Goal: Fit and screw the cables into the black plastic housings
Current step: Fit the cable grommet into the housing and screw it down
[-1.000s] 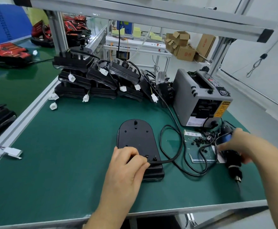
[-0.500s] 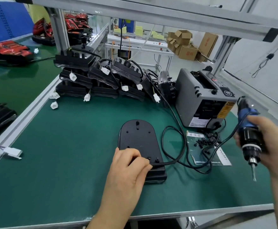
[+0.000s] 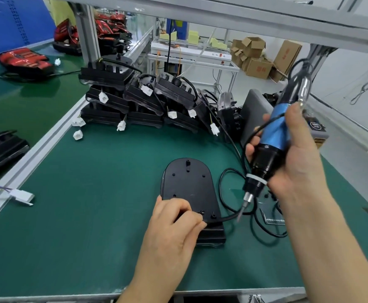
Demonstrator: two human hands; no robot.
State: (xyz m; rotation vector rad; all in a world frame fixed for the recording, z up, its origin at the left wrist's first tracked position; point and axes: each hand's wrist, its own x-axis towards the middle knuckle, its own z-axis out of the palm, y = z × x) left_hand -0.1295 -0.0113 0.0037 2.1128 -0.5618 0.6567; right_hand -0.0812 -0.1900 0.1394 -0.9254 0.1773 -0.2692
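- My right grip (image 3: 296,162) wraps one blue screwdriver (image 3: 274,136), its bit near one cable (image 3: 228,218).
- My left grip (image 3: 174,217), curled, rests on one near housing (image 3: 187,182); whether it pinches anything, I cannot tell.

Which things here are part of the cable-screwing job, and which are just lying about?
In use: black housing under the left hand; its cable; electric screwdriver gripped by the right hand.
Lying about: stacked housings; grey machine; red cases; cardboard boxes; loose white connector.
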